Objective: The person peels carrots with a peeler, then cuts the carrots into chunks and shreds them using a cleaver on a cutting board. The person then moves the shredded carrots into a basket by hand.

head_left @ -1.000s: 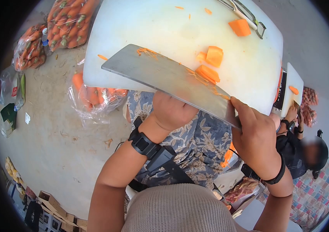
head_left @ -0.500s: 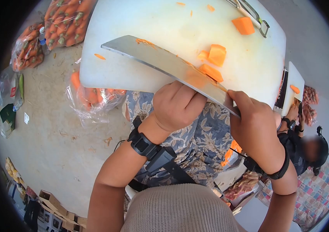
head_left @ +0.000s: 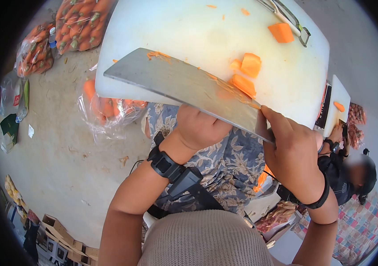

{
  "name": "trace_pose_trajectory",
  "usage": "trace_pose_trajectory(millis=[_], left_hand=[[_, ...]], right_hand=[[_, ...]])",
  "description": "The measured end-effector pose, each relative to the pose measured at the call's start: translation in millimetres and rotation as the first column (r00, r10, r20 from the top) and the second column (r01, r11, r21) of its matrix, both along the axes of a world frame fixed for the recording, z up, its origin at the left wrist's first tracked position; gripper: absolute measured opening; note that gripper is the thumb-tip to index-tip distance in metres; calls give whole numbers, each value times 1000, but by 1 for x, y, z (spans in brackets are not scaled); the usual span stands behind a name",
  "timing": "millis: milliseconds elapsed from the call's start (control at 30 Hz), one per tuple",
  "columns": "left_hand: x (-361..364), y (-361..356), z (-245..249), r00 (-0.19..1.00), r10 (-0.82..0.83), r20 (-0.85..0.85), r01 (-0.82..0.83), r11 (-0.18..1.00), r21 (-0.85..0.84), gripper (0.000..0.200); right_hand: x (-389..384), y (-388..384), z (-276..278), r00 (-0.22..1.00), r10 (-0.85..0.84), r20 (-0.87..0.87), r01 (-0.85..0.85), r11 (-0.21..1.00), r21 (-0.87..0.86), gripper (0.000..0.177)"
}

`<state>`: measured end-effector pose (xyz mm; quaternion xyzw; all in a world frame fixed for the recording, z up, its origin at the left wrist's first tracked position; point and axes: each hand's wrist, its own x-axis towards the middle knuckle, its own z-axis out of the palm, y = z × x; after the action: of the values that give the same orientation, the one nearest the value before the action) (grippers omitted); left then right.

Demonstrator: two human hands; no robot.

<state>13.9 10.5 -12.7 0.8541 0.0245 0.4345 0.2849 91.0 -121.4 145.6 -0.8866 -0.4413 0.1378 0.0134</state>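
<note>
My right hand is closed on the near right end of a wide knife, whose handle is hidden in the grip. The blade reaches left across the white cutting board, with carrot shreds along its far edge. A carrot piece lies against the blade's far side, and another carrot chunk sits just beyond. My left hand is behind the blade with its fingers curled; the blade hides the fingertips and anything they hold. Further off are a third carrot chunk and a peeler.
Bags of carrots stand on the floor at the upper left, and an open plastic bag of carrots lies by the board's left corner. At the right, another person works at a second white board. Cardboard boxes are at the lower left.
The blade has tilted so more of its flat side shows, and its far left tip has moved left and down. It now covers more of my left hand's fingers.
</note>
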Motion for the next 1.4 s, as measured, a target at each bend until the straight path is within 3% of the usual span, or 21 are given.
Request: trace_pose_trajectory(millis=[133,467,533,767,867,967,1033,1067,1233,1400], left_hand=[[-6,-5,-8,996,-47,-71,39,993,-111,27],[-2,0,0,997,-65,-28,62,991,-117,23],[0,2,4,999,-47,-24,47,998,35,19],[0,2,5,1000,-10,-21,12,997,77,18],[0,1,3,1000,-10,-15,11,999,46,19],[-1,-2,-1,1000,-14,-11,15,1000,24,20],[-4,-6,-5,996,-64,-56,55,985,-162,22],[-4,-5,-5,996,-64,-56,54,985,-163,22],[0,1,1,1000,-14,-12,14,999,45,19],[3,4,9,1000,-2,20,1,997,75,14]], right_hand=[[-7,-9,5,997,12,73,-9,999,-44,54],[-9,-9,6,996,-1,88,2,1000,-18,53],[-7,-10,3,996,-6,91,8,1000,-25,53],[-8,-10,8,998,-23,65,24,999,-29,51],[-3,-8,11,989,114,89,-115,993,-2,46],[-9,-11,9,997,3,75,-1,1000,-16,51],[-11,-11,10,998,6,69,-4,1000,-21,52],[-11,-11,11,998,7,64,-5,1000,-27,52],[-10,-10,10,998,-3,68,8,997,-71,54],[-5,-5,10,999,-30,33,32,997,-66,50]])
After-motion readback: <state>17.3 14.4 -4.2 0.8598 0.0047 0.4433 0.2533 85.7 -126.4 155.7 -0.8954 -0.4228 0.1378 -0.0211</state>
